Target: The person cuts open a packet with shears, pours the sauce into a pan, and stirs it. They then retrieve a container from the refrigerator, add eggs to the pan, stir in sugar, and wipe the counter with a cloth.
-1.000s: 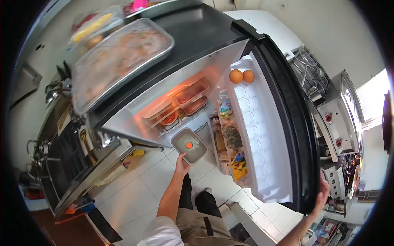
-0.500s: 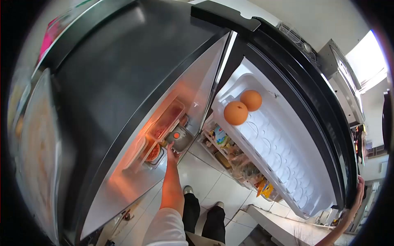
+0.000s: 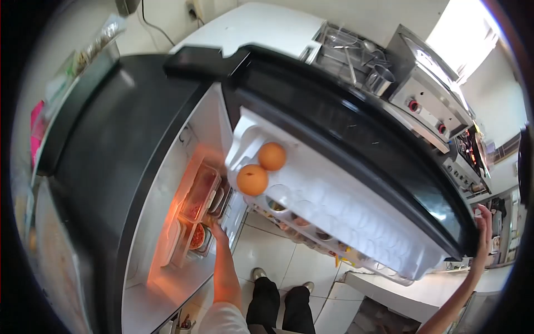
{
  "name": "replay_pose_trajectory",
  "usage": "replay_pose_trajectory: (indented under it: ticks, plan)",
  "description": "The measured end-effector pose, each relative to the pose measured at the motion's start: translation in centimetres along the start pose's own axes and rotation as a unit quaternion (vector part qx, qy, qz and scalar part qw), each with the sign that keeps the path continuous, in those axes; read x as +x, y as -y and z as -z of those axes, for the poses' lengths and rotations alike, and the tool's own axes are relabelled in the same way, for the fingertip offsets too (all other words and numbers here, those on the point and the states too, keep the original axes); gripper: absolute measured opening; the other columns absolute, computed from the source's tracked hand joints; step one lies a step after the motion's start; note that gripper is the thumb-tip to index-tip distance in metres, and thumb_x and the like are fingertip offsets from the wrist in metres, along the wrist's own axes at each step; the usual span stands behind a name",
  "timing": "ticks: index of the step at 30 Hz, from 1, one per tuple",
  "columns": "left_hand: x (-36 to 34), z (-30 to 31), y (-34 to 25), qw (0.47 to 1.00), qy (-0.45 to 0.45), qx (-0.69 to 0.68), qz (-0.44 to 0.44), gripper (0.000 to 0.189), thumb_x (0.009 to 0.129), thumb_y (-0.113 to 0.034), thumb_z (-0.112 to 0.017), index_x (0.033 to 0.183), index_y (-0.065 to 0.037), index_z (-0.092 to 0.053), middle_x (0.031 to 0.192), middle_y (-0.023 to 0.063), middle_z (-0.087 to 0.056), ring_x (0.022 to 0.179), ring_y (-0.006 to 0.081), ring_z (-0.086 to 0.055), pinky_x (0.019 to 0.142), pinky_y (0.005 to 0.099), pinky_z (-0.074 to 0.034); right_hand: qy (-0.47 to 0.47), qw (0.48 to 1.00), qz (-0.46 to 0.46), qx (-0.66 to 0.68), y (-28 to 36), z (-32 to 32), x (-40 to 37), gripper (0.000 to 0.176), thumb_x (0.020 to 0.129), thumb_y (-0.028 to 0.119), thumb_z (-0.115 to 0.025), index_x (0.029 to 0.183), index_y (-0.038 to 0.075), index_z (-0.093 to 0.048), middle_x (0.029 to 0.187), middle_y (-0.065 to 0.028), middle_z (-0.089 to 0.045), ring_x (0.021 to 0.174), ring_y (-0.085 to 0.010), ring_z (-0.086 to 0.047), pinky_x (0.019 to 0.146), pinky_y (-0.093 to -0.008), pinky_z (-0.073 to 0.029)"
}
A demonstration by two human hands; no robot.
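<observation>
My left hand [image 3: 213, 222] reaches into the open refrigerator [image 3: 161, 172], at the front of the shelf. Its fingertips are partly hidden among food containers, right below a small grey container [image 3: 218, 199]; I cannot tell whether they grip it. Beside it lies a clear plastic box [image 3: 200, 192] with reddish contents, and just under it a round tub of red food [image 3: 197, 236]. On the far right, my right hand [image 3: 484, 225] has its fingers hooked at the outer edge of the black refrigerator door [image 3: 356, 133]. Two brown eggs [image 3: 272, 156] sit in the door's white egg rack [image 3: 356, 217].
Lower door shelves [image 3: 300, 231] hold packets and bags. Beyond the door stand a steel stove [image 3: 428, 106] with red-ringed knobs, a metal pot [image 3: 380, 79] and a dish rack [image 3: 339, 42]. White floor tiles [image 3: 267, 239] lie underfoot; a white ledge [image 3: 384, 286] is at the right.
My view has turned, so refrigerator and door appear further left. The grey container, earlier clearly at my left hand, now sits deeper among the other containers. My right hand stays at the door edge.
</observation>
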State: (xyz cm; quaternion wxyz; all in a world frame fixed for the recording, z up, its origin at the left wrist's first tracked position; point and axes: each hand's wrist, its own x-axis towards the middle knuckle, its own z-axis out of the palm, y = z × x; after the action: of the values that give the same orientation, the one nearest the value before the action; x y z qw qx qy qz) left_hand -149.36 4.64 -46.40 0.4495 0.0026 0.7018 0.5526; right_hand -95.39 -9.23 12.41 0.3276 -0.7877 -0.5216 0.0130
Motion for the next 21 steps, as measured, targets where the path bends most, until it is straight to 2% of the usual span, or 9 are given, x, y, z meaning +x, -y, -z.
replay_pose_trajectory:
  ticks: [2,5,8,9,12,15,18,20,21]
  plan:
    - [2.3,5.4,9.9,0.992,0.108,0.067,-0.009,0.058,0.085,-0.023,-0.045,0.139,-0.018,-0.026,0.129,0.0098,-0.045,0.120,0.0246,-0.040,0.087,0.0473,-0.040,0.021,0.999,-0.044,0.001,1.5,0.4,-1.1,0.034,0.097,0.027,-0.038,0.122,0.007,-0.049,0.095,-0.0048,-0.057,0.080,-0.0100,-0.047,0.077,-0.0243,-0.037]
    - [-11.9,7.7,9.3,0.992,-0.003,-0.017,0.127,0.053,0.080,-0.014,-0.052,0.130,-0.019,-0.036,0.100,0.0058,-0.052,0.083,0.0153,-0.049,0.076,0.0429,-0.044,-0.004,1.000,-0.008,-0.003,2.8,0.2,-3.0,0.031,0.097,0.021,-0.037,0.123,0.007,-0.047,0.081,-0.0049,-0.059,0.070,-0.0092,-0.044,0.069,-0.0238,-0.036]
    - [-22.5,10.3,8.6,0.998,0.020,0.017,0.065,0.050,0.078,-0.008,-0.055,0.125,-0.013,-0.041,0.102,0.0077,-0.052,0.091,0.0153,-0.049,0.077,0.0383,-0.045,-0.010,0.999,-0.039,0.007,4.1,0.6,-4.3,0.028,0.094,0.013,-0.041,0.122,0.009,-0.047,0.077,-0.0043,-0.061,0.062,-0.0087,-0.046,0.059,-0.0230,-0.037]
    - [-26.0,10.8,7.2,0.991,0.063,0.072,-0.088,0.048,0.077,-0.005,-0.055,0.123,-0.009,-0.043,0.104,0.0090,-0.052,0.095,0.0180,-0.050,0.078,0.0369,-0.045,-0.027,0.999,-0.026,0.015,3.6,0.4,-4.5,0.029,0.094,0.011,-0.042,0.122,0.009,-0.047,0.076,-0.0049,-0.061,0.060,-0.0086,-0.046,0.057,-0.0232,-0.037]
    - [-38.5,10.8,-8.3,0.889,0.137,0.250,-0.359,0.042,0.076,-0.002,-0.056,0.116,0.001,-0.047,0.114,0.0131,-0.048,0.107,0.0287,-0.048,0.087,0.0391,-0.043,-0.037,0.999,0.009,0.033,3.2,0.4,-3.9,0.030,0.092,0.010,-0.045,0.122,0.010,-0.047,0.074,-0.0063,-0.062,0.058,-0.0095,-0.048,0.055,-0.0240,-0.037]
    - [-42.0,13.3,-20.9,0.729,-0.093,0.249,-0.631,0.049,0.078,-0.004,-0.057,0.122,0.006,-0.040,0.125,0.0197,-0.040,0.114,0.0347,-0.042,0.100,0.0438,-0.030,-0.073,0.997,0.013,0.007,2.4,0.0,-2.8,0.034,0.091,0.012,-0.049,0.125,0.012,-0.045,0.072,-0.0067,-0.061,0.055,-0.0122,-0.051,0.052,-0.0267,-0.040]
    - [-45.0,17.1,-34.1,0.694,-0.386,0.134,-0.593,0.058,0.086,-0.020,-0.060,0.131,0.003,-0.031,0.130,0.0182,-0.033,0.117,0.0292,-0.037,0.100,0.0405,-0.027,-0.117,0.993,0.034,0.004,-0.6,-0.9,-0.1,0.036,0.091,0.016,-0.052,0.126,0.014,-0.043,0.073,-0.0073,-0.061,0.055,-0.0135,-0.054,0.052,-0.0278,-0.041]
    - [-42.0,23.5,-38.3,0.721,-0.382,0.284,-0.503,0.050,0.086,-0.023,-0.060,0.125,0.003,-0.041,0.125,0.0142,-0.037,0.116,0.0239,-0.038,0.099,0.0349,-0.027,-0.116,0.993,0.032,-0.017,-0.3,-0.9,1.5,0.038,0.090,0.020,-0.054,0.126,0.014,-0.043,0.075,-0.0075,-0.061,0.058,-0.0145,-0.056,0.055,-0.0291,-0.043]
    - [-41.3,24.6,-39.5,0.831,-0.291,0.169,-0.443,0.047,0.086,-0.023,-0.061,0.122,0.002,-0.045,0.122,0.0121,-0.040,0.113,0.0216,-0.041,0.098,0.0326,-0.029,-0.132,0.991,0.020,-0.024,-0.6,-1.1,2.2,0.038,0.091,0.021,-0.053,0.126,0.013,-0.043,0.076,-0.0092,-0.061,0.059,-0.0164,-0.057,0.057,-0.0298,-0.044]
